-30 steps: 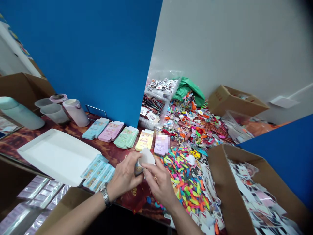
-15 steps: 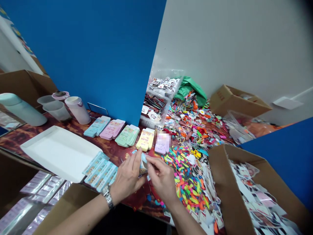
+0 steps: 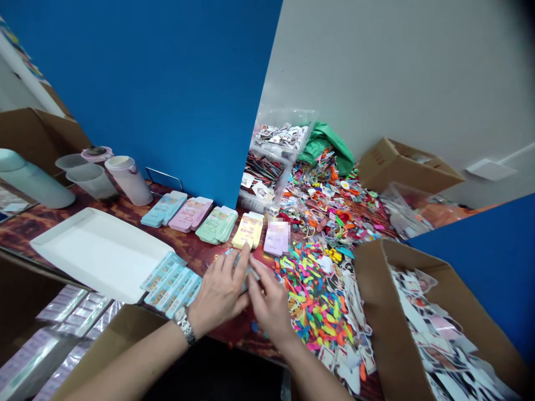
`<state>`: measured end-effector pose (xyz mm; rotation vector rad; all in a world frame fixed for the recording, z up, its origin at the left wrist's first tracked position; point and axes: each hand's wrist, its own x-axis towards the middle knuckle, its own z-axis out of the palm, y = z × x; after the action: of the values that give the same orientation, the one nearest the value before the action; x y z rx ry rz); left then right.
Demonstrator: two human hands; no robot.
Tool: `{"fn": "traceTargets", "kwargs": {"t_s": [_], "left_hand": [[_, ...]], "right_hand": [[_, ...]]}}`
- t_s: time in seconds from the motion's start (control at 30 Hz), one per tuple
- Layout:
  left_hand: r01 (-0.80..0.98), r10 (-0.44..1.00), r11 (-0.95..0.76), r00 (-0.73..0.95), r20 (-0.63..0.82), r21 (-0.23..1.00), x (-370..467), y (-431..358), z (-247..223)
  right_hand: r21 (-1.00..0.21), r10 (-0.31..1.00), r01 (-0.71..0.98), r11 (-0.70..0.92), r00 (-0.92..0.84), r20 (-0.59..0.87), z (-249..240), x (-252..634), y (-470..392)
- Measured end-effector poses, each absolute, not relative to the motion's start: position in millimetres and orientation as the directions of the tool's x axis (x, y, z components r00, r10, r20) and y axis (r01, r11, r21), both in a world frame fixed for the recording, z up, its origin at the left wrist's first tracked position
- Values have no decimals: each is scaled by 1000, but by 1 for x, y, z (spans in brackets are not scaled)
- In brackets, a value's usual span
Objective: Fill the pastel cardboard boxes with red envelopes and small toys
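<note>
A small light blue paper box (image 3: 249, 272) is pinched between my two hands above the table, mostly hidden by the fingers. My left hand (image 3: 221, 287), with a metal watch on its wrist, wraps the box from the left, its index finger laid along the top. From the right, the bent fingers of my right hand (image 3: 270, 301) press against the same box. Just left of my left hand lies a row of several blue boxes (image 3: 171, 284) with printed faces. Beyond my fingertips are stacks of flat cartons: yellow (image 3: 247, 229), purple (image 3: 275, 236), green (image 3: 216, 224), pink (image 3: 190, 213) and blue (image 3: 164, 209).
A white tray (image 3: 96, 250) lies at the left, near a bottle (image 3: 39, 181) and plastic cups (image 3: 94, 181). Colourful small pieces (image 3: 317, 301) cover the table's right side. An open carton of cut-outs (image 3: 376, 312) stands at right; a blue partition (image 3: 167, 94) rises behind.
My fingers have closed further over the blue box, so less of it shows. My right hand has shifted slightly left. The whole view has tilted a little.
</note>
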<state>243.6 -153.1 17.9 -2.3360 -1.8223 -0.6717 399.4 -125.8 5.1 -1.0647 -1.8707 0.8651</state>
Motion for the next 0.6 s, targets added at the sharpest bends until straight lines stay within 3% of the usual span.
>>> {"fn": "traceTargets", "kwargs": {"t_s": [0.07,0.13,0.2,0.3,0.37,0.43,0.5,0.6], "left_hand": [[894,817,-386,217,534,227,233,-150,23],[800,773,-475,180,608,366,225,-149,24],[647,812,-501,121,571,575,222,-149,19],[431,892,-432,77,445,792,225,-153,6],[369,916,-386,47,398,845,226,-156,1],[368,935,-331,1,356,869,221,-157,1],[382,951,-264,-49,304,886,215,-156,4],[381,964,-196,-95,249,904,208,-155,6]], "right_hand": [[-966,980,187,179,-125,158,6,403,-112],[-996,1000,-89,-13,15,-14,7,401,-104],[-935,987,-315,-160,-32,-158,7,393,-105],[-891,945,-343,-297,-240,-222,3,383,-117],[-959,931,-178,-219,-333,-151,-3,385,-124],[-992,891,122,32,-454,-27,-12,394,-128],[-838,771,408,361,-636,22,-25,402,-131],[-488,575,553,675,-809,-122,-44,404,-134]]}}
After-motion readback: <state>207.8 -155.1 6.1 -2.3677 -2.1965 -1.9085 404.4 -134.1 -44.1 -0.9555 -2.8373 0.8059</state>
